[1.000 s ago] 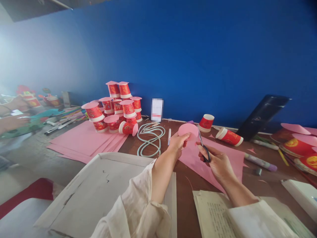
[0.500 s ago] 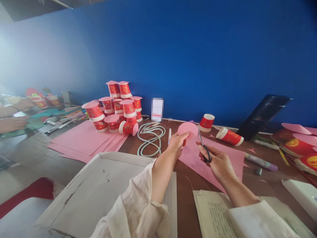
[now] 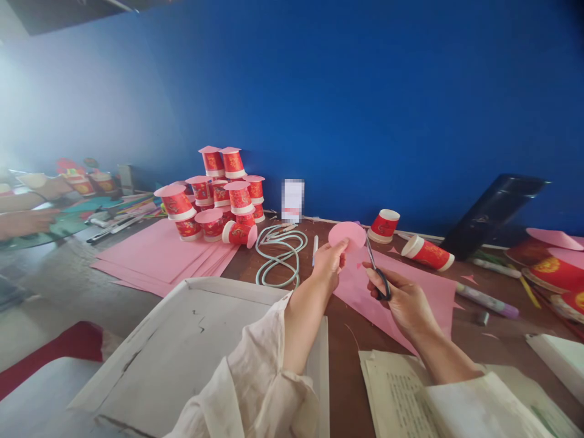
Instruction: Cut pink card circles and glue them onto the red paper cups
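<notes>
Pink disc (image 3: 342, 232) is looking nearly round over sheet (image 3: 358, 292) | I'm pinching it, left hand (image 3: 329, 261); gripping scissors (image 3: 376, 268) beside it, right hand (image 3: 407, 304) | stack (image 3: 222, 194) is wearing tops (image 3: 170, 191); two cups (image 3: 384, 227) are lacking them

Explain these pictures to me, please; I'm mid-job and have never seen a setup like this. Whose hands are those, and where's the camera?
There is no machine here: you see a person's own two bare hands, filmed by one camera worn on their head, looking forward and down. Every picture comes from that camera.

The left hand pinches a pink paper disc. The right hand holds black-handled scissors, their blades at the disc's right edge.

On the brown table, a pink sheet lies beneath the hands. To the left are stacked red cups, many topped with pink paper, and a coiled cable. To the right, one red cup lies on its side. At far left, another person's hands look blurry.
</notes>
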Demonstrator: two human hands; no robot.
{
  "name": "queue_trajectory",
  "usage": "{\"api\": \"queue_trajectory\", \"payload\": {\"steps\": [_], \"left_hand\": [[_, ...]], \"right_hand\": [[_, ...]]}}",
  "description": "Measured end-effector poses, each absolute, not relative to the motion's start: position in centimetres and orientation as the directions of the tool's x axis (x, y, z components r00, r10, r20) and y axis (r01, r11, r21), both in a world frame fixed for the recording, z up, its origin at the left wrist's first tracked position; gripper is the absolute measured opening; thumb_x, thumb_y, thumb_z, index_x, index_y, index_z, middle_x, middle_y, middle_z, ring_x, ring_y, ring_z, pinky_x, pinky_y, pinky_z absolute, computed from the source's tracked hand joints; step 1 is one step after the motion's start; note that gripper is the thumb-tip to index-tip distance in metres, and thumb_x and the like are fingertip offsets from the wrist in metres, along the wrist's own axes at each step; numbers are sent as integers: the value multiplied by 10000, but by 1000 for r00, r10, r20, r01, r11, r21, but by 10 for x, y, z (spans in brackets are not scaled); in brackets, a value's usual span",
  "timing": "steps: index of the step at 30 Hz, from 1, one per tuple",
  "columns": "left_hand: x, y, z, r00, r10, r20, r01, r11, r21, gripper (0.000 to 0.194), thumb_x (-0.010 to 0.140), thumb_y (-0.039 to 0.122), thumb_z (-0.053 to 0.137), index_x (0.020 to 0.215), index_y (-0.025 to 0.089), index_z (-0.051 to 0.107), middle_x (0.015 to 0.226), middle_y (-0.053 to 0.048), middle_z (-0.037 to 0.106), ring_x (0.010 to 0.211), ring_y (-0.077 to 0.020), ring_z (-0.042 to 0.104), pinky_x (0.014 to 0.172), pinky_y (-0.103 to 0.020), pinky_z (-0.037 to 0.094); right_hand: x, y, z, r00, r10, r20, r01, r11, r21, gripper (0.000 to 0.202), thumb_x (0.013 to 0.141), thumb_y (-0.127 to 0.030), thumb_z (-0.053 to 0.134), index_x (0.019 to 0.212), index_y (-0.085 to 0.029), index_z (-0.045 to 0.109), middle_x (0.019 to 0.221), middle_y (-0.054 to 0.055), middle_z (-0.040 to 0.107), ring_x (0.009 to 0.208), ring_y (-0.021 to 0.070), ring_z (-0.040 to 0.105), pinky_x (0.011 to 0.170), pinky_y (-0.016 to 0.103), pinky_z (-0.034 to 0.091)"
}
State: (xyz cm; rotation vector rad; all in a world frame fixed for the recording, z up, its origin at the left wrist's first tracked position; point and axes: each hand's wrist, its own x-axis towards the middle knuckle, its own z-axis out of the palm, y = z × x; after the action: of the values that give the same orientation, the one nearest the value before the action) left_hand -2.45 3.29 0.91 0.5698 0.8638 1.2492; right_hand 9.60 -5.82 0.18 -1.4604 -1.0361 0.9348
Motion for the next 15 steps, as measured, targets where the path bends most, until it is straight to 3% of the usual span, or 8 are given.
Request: {"api": "queue_trajectory", "payload": {"steps": [7,15], "left_hand": [[-26,26,15,88,971,-224,-433,240,869,269,651,336,770,634,157,570,483,42,431,440,-55,352,445,-200,245],[-24,23,16,109,974,-200,-423,228,877,258,677,304,746,597,154,552,473,29,446,439,-57,360,446,-204,251]], "right_hand": [[96,-59,5,329,944,12,111,-26,-993,527,687,-528,746,1083,-180,731,714,20,620,632,143,573,579,272,467],[96,-59,6,357,934,17,129,-32,-991,505,705,-527,736,1088,-199,731,712,18,635,621,137,571,580,268,457]]}}
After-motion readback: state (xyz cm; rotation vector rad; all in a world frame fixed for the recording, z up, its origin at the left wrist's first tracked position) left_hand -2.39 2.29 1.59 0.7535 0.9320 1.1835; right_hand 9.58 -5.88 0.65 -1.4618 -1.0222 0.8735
